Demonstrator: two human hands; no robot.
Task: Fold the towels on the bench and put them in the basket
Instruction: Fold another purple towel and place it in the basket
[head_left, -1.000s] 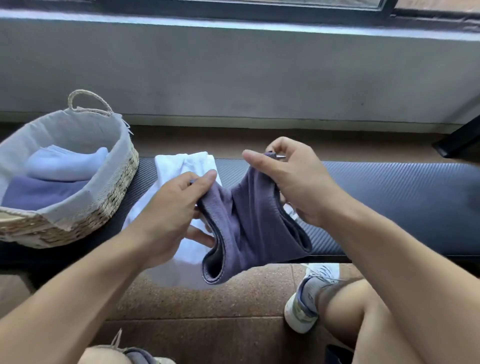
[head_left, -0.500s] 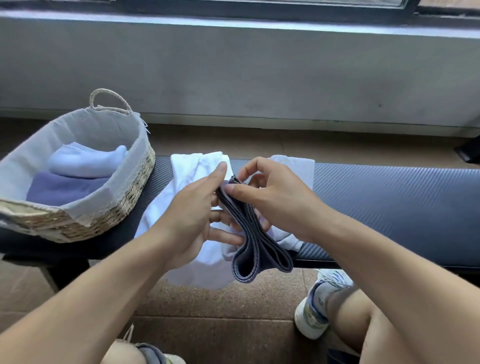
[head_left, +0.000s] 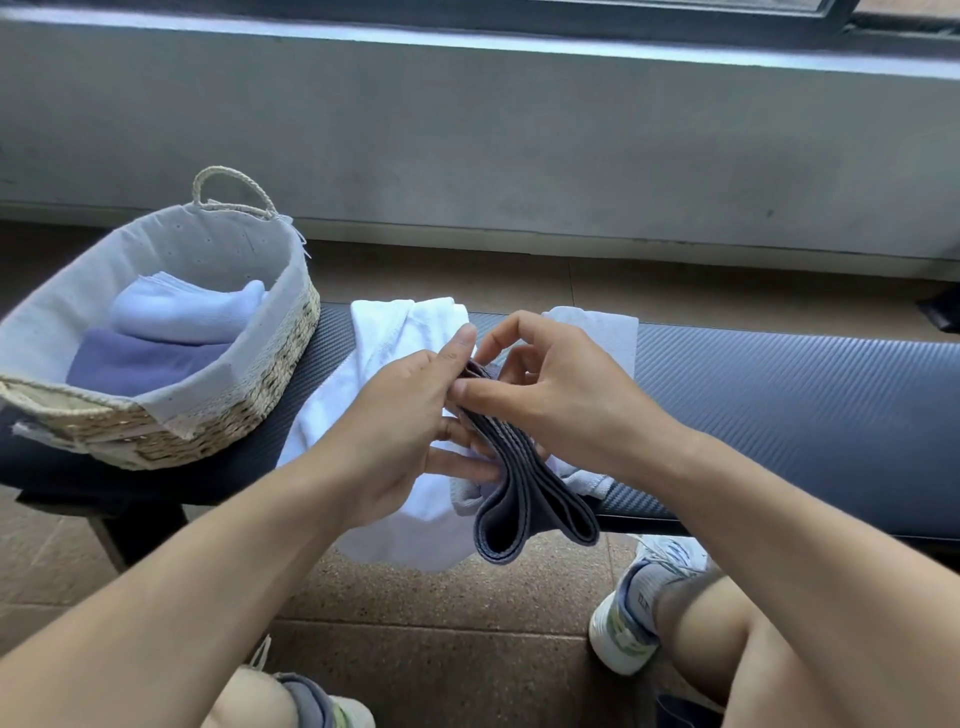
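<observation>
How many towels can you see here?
5: a pale blue towel and a purple towel in the basket, a dark grey towel held in both hands, and two white towels on the bench. More may be hidden.

Noted: grey concrete wall (head_left: 467, 145) behind, dark window frame (head_left: 675, 8) along top. Speckled brown tiled floor (head_left: 441, 623) below. White sneaker (head_left: 631, 613) planted on floor at right; second shoe (head_left: 322, 701) partly visible at bottom edge. Dark object (head_left: 943, 314) at far right, unidentifiable.
</observation>
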